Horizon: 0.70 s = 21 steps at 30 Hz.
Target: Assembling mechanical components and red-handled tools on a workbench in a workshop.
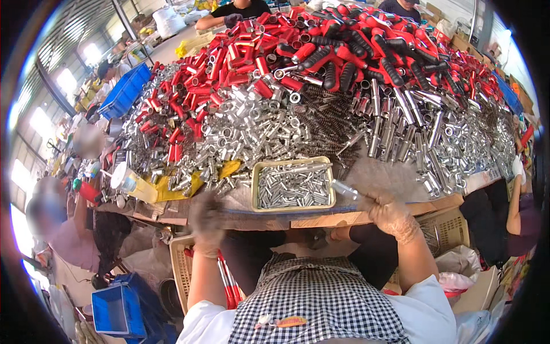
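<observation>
silver metal tube [345,190] is sitting clamped in the gloved right hand [389,215], its tip jutting out just beside the right rim of the shallow yellow tray [293,160] full of small silver pins. the left hand [206,221] is blurring near the table edge [252,219], fingers curled, though whether it is gripping anything i cannot tell. judging by this, keeping the tube steady and level close to the tray would be helping. a clear bottle with a yellow lower half [133,183] is lying at the left edge; a blue crate [125,92] is resting beyond the red sleeves [229,57].
</observation>
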### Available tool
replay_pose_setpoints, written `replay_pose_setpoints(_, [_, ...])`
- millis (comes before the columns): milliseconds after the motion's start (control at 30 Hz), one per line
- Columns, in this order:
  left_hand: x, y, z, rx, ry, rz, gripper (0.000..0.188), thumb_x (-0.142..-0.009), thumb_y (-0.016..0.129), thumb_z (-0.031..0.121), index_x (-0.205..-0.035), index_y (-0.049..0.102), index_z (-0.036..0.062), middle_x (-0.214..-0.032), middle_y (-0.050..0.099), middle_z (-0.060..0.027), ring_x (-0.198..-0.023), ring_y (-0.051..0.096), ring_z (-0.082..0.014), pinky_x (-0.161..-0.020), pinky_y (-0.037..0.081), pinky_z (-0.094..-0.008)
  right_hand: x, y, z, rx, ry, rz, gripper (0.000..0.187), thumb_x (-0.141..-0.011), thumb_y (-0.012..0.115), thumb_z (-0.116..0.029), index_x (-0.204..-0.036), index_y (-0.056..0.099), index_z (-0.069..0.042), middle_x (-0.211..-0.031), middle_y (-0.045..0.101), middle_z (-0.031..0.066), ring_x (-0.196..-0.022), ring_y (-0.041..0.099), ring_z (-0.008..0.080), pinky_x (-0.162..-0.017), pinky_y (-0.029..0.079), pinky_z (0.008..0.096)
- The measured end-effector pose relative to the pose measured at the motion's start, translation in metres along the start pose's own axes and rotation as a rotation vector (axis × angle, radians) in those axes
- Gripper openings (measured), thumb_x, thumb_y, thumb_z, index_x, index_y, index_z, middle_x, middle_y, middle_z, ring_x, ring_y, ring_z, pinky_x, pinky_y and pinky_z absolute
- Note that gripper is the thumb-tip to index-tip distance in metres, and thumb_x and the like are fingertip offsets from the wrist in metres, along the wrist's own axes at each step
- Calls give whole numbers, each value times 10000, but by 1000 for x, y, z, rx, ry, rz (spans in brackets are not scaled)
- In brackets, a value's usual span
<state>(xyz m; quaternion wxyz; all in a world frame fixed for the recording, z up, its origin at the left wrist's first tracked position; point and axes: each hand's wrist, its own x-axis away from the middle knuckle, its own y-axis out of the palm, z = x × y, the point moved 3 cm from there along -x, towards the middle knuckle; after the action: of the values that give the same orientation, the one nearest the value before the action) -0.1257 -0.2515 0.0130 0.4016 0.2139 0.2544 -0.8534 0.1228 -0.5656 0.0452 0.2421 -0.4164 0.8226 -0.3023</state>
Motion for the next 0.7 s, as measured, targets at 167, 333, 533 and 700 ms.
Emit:
replay_pose_setpoints(167, [1,99,40,-8,-175,-681,365,-791,753,132,-1117,649,3,-981,651,-135,-857,637,-220,-713,504,-313,9,4,-36,-511,222,-193,291,-818,658,-53,-1097,604,14,-856,684,114,-804,673,171,-690,530,284])
replay_pose_setpoints(333, [0,125,59,36,80,-872,380,-797,751,218,-1115,652,36,-966,649,-154,-839,637,-289,-727,506,-360,14,-7,-32,-261,12,-288,315,-753,710,-74,-1054,630,-22,-861,676,106,-770,660,185,-670,523,314])
replay_pose_setpoints(533, [-11,156,80,-665,209,-1005,379,-791,706,277,-1127,660,108,-904,685,-117,-789,673,-296,-690,564,-388,25,-2,0,-242,113,-268,357,-747,713,-145,-1057,614,1,-924,673,171,-810,662,280,-718,516,354])
replay_pose_setpoints(700, [6,198,97,-820,433,-1128,339,-884,583,328,-1134,631,104,-938,692,-115,-809,688,-282,-698,562,-390,19,17,-12,-176,131,-330,531,-738,739,-168,-1196,538,12,-1020,655,214,-964,644,315,-843,507,369])
